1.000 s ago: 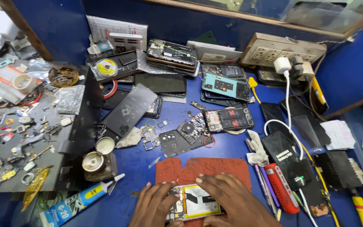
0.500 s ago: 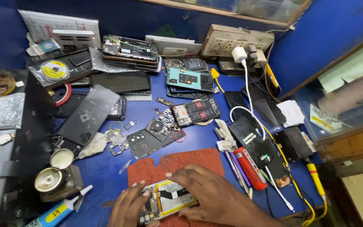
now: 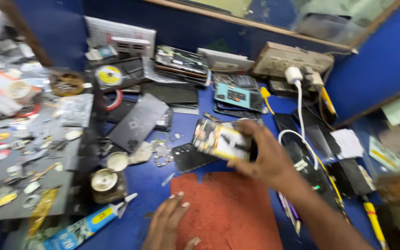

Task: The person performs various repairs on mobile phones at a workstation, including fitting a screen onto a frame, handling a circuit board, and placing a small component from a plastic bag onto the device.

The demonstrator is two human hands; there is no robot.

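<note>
My right hand [image 3: 265, 157] is raised over the blue bench, gripping an opened phone [image 3: 219, 140] with its battery and inner board facing up. The phone is tilted, above a dark phone back cover [image 3: 188, 157]. My left hand [image 3: 168, 226] rests flat with fingers spread at the left edge of the red work mat [image 3: 230, 213], holding nothing. The view is blurred by motion.
Stacks of dismantled phones [image 3: 181, 65] and a teal-backed phone [image 3: 234, 96] lie at the back. A power strip [image 3: 292, 60] with a white charger [image 3: 294, 75] sits back right. A glue tube [image 3: 82, 227] and small round tin [image 3: 103, 181] are left of the mat. A parts tray [image 3: 19, 153] fills the left.
My right hand has lifted the opened phone off the red mat and carried it up and away. My left hand let go and now lies on the mat's edge. The camera swung.
</note>
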